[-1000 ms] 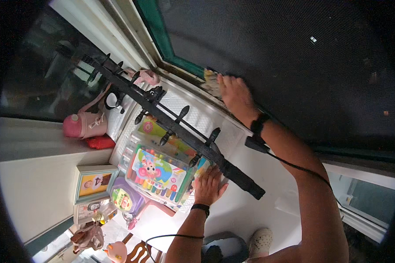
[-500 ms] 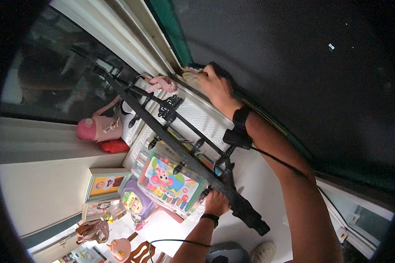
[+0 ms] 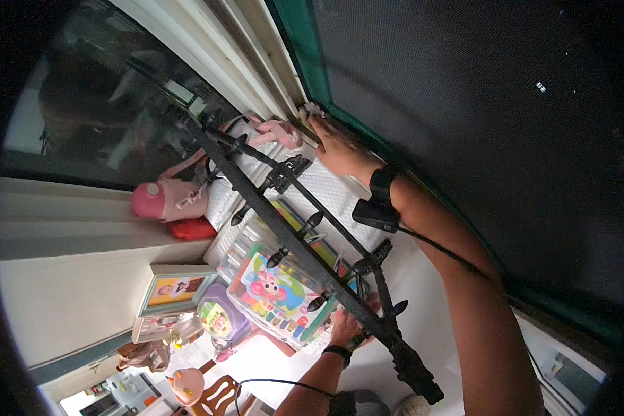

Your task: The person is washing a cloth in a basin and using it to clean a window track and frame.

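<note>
My right hand (image 3: 343, 154) reaches to the lower corner of the green-framed window screen (image 3: 319, 76). Its fingers close over a crumpled, pale cloth (image 3: 310, 111) pressed against the window track, the cloth mostly covered by the hand. Lower down, my left hand (image 3: 345, 326) is beside a black rail with pointed knobs (image 3: 295, 243), which crosses in front of its fingers. Whether that hand grips the rail or rests behind it I cannot tell. Next to it lies a clear case of coloured pens with a cartoon cover (image 3: 277, 291).
A pink bottle (image 3: 180, 200) with a strap stands on a red thing (image 3: 191, 229) by the dark window. Picture frames (image 3: 180, 288) and a purple container (image 3: 222, 315) are at the lower left. A black device (image 3: 374, 213) with a cable is strapped to my right wrist.
The right hand has moved a little along the track, and less of the cloth shows. The whole view has shifted slightly; the rail now covers more of the left hand.
</note>
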Available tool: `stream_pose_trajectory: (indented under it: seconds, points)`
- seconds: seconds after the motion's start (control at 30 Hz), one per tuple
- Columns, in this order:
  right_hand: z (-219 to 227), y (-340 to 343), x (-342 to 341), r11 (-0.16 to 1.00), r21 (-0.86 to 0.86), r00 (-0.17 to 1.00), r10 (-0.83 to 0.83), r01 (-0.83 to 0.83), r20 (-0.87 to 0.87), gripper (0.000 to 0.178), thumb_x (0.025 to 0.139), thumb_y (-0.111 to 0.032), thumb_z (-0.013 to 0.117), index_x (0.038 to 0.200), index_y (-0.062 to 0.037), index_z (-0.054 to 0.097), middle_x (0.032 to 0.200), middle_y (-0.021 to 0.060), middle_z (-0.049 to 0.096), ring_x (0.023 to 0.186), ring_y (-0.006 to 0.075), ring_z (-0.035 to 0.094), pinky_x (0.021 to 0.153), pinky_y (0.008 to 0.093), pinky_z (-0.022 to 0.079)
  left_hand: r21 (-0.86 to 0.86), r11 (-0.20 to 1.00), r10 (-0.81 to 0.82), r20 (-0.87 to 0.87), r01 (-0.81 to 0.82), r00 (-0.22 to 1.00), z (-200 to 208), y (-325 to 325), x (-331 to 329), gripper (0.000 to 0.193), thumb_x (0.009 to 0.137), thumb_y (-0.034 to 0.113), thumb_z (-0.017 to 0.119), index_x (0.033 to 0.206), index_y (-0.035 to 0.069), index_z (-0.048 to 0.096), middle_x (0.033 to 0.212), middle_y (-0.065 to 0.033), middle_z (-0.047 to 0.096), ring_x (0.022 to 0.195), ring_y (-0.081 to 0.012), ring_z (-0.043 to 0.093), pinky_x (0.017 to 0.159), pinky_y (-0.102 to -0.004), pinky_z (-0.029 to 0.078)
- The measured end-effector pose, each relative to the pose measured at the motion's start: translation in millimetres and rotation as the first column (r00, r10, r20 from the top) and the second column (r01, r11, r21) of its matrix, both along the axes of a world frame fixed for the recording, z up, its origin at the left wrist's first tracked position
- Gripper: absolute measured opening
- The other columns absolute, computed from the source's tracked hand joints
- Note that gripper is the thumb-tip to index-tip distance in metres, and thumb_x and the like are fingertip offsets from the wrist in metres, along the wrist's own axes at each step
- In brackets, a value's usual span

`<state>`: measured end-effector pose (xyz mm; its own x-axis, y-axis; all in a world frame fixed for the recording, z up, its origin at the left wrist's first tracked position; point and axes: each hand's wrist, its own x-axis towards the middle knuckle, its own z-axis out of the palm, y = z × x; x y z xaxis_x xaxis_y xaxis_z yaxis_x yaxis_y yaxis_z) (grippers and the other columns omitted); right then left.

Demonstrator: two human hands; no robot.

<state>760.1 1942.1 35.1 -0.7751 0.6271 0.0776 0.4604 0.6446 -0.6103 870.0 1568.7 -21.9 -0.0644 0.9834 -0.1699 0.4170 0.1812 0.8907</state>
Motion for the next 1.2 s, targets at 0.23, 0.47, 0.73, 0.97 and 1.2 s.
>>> stream_pose_trajectory:
  seconds: [0.23,0.47,0.73,0.97,1.2]
  points:
    - [7,15,-19,0.99,-0.133,0.998,0.046,-0.038,0.054,0.07,0.088,-0.021,0.05,0.148,-0.0025,0.019,0.152,0.0203,0.022,0.141,0.0304,0.022,0.115,0.0352,0.018,0.113,0.952,-0.164,-0.6,0.286,0.783,-11,-3,-11,0.059,0.084,0.043,0.061,0.125,0.001,0.051,0.13,-0.0201,0.049,0.125,-0.0373,0.044,0.104,-0.0488,0.036]
    - [4,4,-32,0.999,0.023,0.998,-0.044,0.043,0.047,0.075,0.088,-0.036,0.054,0.147,-0.0029,0.022,0.15,0.0203,0.027,0.138,0.0318,0.028,0.114,0.0361,0.023,0.094,0.963,-0.18,-0.479,0.254,0.859,-5,-3,-14,0.056,0.081,0.037,0.065,0.121,-0.001,0.054,0.128,-0.0211,0.05,0.122,-0.0386,0.045,0.103,-0.0476,0.036]
    - [15,20,-44,0.997,-0.074,0.984,0.02,-0.007,0.176,0.071,0.087,-0.036,0.054,0.144,-0.002,0.027,0.15,0.018,0.028,0.138,0.0279,0.029,0.113,0.0348,0.025,-0.017,0.981,-0.181,-0.435,0.193,0.882,-31,-20,-7,0.062,0.083,0.037,0.062,0.133,0.004,0.044,0.136,-0.0161,0.045,0.13,-0.0333,0.038,0.107,-0.0436,0.031]
    - [0,8,-20,0.999,0.048,1.0,0.015,-0.014,-0.015,0.074,0.081,-0.028,0.058,0.144,-0.0038,0.029,0.151,0.0146,0.028,0.136,0.0298,0.033,0.112,0.0352,0.028,-0.006,0.97,-0.2,-0.596,0.245,0.777,-35,-27,-6,0.064,0.087,0.045,0.057,0.135,0.005,0.042,0.137,-0.0136,0.045,0.13,-0.0337,0.038,0.107,-0.0471,0.031]
    - [13,10,5,0.997,0.069,0.999,-0.029,0.026,0.039,0.077,0.079,-0.031,0.061,0.143,-0.0029,0.03,0.139,0.0208,0.044,0.117,0.0354,0.053,0.101,0.0409,0.041,-0.277,0.931,0.363,0.629,-0.238,0.688,-7,0,11,0.06,0.086,0.042,0.062,0.128,0.001,0.048,0.132,-0.0179,0.048,0.127,-0.0391,0.041,0.107,-0.0479,0.032]
